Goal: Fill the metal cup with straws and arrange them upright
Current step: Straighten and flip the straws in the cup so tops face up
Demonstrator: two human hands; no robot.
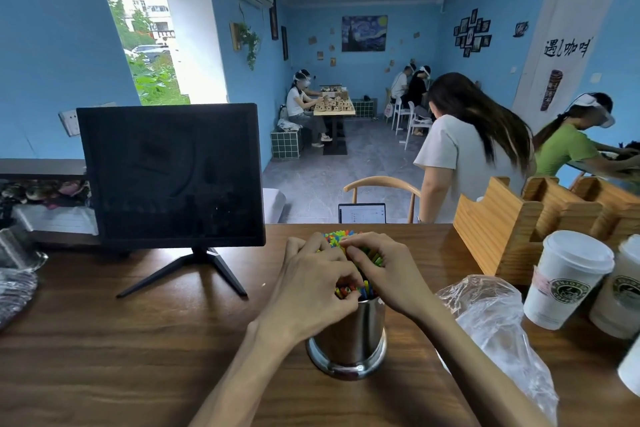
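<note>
My left hand [313, 282] is curled around the bundle of coloured straws [349, 265], fingers wrapped round its far side and thumb pinching in just above the cup's mouth. My right hand [382, 272] grips the same bundle from the other side, fingers bent over the upper ends. The straws stand in one metal cup [348, 340], upright on the wooden counter [138, 340] directly in front of me; too many straws to count. Just right of the cup lies one crumpled clear plastic bag [495, 319]. Two lidded paper coffee cups [568, 279] stand beside a wooden organiser [502, 222]. One dark monitor [171, 173] stands to the left. Beyond the counter is a blue-walled café room with several people.
</note>
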